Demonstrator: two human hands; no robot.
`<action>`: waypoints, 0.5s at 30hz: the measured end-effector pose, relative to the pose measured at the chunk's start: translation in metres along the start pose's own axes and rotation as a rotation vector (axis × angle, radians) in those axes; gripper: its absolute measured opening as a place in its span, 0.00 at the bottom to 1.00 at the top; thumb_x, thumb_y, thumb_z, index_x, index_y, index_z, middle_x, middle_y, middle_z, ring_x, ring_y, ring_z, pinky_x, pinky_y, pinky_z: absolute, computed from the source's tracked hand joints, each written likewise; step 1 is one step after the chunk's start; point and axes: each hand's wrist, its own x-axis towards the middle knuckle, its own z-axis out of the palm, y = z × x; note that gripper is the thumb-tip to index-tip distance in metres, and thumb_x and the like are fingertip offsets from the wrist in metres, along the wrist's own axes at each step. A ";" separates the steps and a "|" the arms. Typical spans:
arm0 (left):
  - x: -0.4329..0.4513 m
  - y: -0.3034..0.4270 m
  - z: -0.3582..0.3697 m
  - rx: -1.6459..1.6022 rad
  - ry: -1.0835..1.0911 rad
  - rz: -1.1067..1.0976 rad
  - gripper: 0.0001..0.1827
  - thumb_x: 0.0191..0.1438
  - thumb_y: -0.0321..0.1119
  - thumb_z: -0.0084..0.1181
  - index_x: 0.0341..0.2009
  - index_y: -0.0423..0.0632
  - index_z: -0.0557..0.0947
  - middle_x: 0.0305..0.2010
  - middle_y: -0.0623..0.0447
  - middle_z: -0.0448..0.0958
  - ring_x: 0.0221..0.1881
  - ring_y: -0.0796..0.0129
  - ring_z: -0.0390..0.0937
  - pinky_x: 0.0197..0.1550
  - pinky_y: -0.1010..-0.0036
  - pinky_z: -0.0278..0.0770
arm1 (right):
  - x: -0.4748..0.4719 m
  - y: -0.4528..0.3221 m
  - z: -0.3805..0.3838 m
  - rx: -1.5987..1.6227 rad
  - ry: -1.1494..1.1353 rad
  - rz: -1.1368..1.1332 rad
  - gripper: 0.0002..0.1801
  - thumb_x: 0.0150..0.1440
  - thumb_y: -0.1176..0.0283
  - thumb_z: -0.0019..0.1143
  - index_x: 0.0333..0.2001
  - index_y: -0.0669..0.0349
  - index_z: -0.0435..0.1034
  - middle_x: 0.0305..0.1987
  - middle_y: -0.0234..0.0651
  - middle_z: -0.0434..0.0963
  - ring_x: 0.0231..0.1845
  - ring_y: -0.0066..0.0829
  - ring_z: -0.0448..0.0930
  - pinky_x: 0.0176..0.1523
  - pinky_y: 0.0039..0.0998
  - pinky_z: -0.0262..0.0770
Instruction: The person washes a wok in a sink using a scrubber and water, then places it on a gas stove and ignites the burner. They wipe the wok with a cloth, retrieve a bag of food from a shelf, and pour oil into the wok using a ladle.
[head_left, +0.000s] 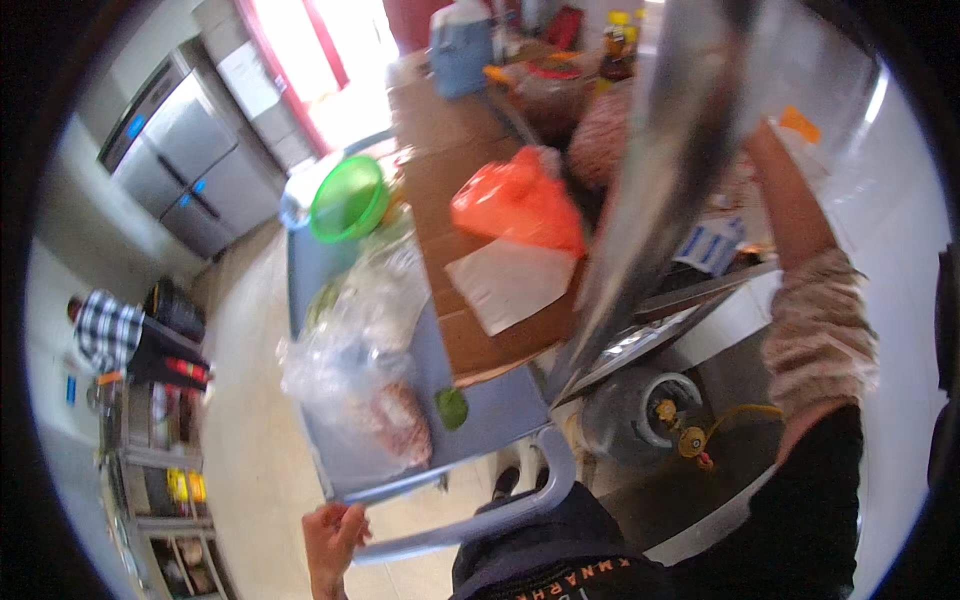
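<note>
My left hand (336, 525) is curled at the near left corner of a grey-blue plastic trolley (491, 420), over the left end of its handle (480, 526). Whether its fingers grip the handle, I cannot tell. My right arm (795, 202) reaches up past a blurred metal post (645, 202), which hides the hand. Nearest to that arm is a blue-and-white packet (709, 244) on a metal shelf. A clear plastic bag (397, 416) with reddish-brown contents lies on the trolley, next to a small green item (451, 409).
Cardboard (427, 165) on the trolley bears an orange plastic bag (517, 199) and a pale sheet (514, 285). Behind the clear bag sits a green plastic basket (349, 199). A gas cylinder (622, 420) stands low on the right. Far left are a steel refrigerator (191, 142) and a person (112, 330).
</note>
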 end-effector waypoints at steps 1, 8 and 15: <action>0.009 -0.020 -0.005 0.090 -0.020 0.057 0.17 0.49 0.39 0.59 0.22 0.35 0.78 0.16 0.49 0.75 0.17 0.74 0.72 0.20 0.80 0.70 | 0.000 0.006 -0.010 0.025 -0.015 0.005 0.14 0.49 0.62 0.51 0.36 0.57 0.73 0.35 0.36 0.77 0.36 0.29 0.75 0.49 0.29 0.65; 0.067 -0.081 0.014 0.176 -0.022 0.213 0.33 0.41 0.49 0.66 0.46 0.39 0.73 0.42 0.45 0.75 0.43 0.61 0.73 0.45 0.69 0.70 | -0.049 -0.006 -0.060 -0.478 0.009 -0.058 0.26 0.52 0.54 0.50 0.49 0.59 0.68 0.40 0.38 0.78 0.41 0.32 0.76 0.50 0.30 0.69; 0.129 -0.106 0.054 -0.152 -0.037 0.305 0.24 0.55 0.46 0.51 0.49 0.41 0.71 0.49 0.48 0.71 0.50 0.63 0.68 0.53 0.69 0.64 | -0.211 -0.125 -0.069 -0.018 0.394 -0.147 0.19 0.52 0.71 0.53 0.49 0.64 0.67 0.43 0.34 0.76 0.42 0.23 0.75 0.46 0.23 0.69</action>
